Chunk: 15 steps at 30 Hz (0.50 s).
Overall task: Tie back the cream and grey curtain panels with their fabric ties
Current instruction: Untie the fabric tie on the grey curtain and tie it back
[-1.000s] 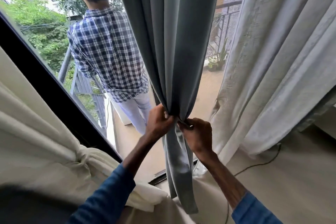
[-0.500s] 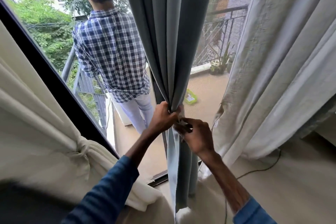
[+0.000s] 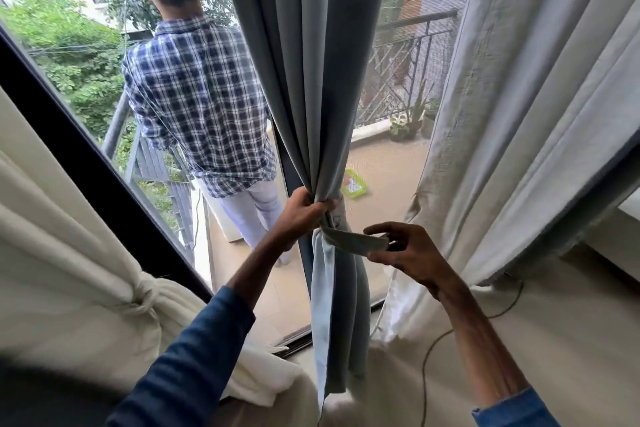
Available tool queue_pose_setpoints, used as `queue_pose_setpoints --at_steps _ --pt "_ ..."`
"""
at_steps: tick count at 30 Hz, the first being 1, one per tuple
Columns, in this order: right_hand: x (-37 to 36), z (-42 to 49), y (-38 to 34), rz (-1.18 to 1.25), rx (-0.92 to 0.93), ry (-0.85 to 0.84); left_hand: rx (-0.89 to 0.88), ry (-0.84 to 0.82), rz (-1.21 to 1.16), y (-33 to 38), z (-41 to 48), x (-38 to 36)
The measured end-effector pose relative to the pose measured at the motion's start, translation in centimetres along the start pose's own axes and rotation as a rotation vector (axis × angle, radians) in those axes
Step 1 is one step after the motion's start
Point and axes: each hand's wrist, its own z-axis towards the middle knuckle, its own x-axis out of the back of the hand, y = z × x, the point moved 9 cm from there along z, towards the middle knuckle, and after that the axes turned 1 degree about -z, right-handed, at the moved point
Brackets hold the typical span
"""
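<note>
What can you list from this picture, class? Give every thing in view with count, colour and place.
grey curtain: one, grey, centre, gathered
fabric tie: one, grey, from grey curtain rightward
left cream curtain: one, cream, lower left, tied
right cream curtain: one, cream, right, loose
person: one, blue checked shirt, on balcony
tray: one, green, balcony floor
railing: one, dark, balcony edge
cable: one, dark, floor right
left hand: one, grips grey curtain
right hand: one, pinches fabric tie

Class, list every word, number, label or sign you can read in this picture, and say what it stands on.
No text can be read.
Green tray on the balcony: red and white print, too blurred.
Grey curtain: small dark marks at the gather, too small.
</note>
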Motion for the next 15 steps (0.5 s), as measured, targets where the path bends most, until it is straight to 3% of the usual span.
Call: queue_pose_setpoints --at_steps 8,15 --pt "2.9 0.8 3.1 0.266 -0.086 0.337 -0.004 0.051 -0.009 -0.6 0.0 0.1" --pt "1.5 0.7 1.2 0.235 0.119 0.248 -0.034 0.060 0.037 -0.5 -0.5 0.2"
